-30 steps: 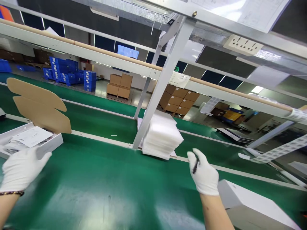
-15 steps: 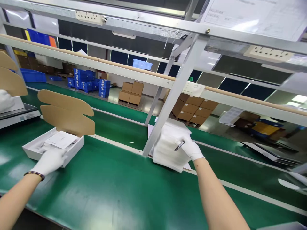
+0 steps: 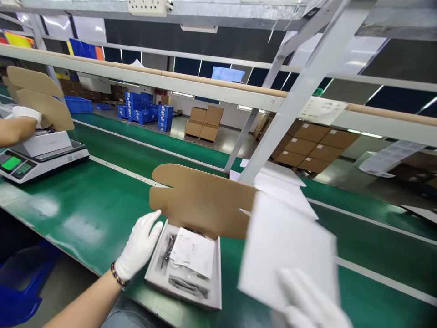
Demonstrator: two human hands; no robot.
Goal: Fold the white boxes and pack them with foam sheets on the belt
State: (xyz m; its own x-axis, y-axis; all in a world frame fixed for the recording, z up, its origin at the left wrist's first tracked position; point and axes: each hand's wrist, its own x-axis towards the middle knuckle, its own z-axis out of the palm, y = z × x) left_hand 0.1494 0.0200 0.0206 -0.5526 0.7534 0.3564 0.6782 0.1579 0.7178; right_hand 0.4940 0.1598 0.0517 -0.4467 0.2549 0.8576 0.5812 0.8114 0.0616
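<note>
An open carton (image 3: 218, 278) lies in front of me, its brown cardboard lid (image 3: 201, 200) standing up at the back. In it are a printed white leaflet (image 3: 194, 253), a bagged black cable (image 3: 168, 249) and a dark bagged item (image 3: 189, 286). My gloved left hand (image 3: 141, 243) is at the box's left wall, fingers apart and gripping nothing; contact with the wall is unclear. Off to the right, my gloved right hand (image 3: 307, 300), blurred by motion, grips the lower edge of a white foam sheet (image 3: 290, 246). Behind it lies a stack of white sheets (image 3: 283, 187).
At the left, a co-worker's gloved hand (image 3: 25, 114) reaches into another box (image 3: 48, 143) on a weighing scale (image 3: 48, 159). A slanted metal post (image 3: 300, 95) rises from the green bench (image 3: 85, 205). A blue stool (image 3: 23, 291) stands below at left.
The open box has come rightward, nearer to me. My left hand has opened beside it. My right hand has drawn a foam sheet off the stack toward me; the pen it held is no longer visible.
</note>
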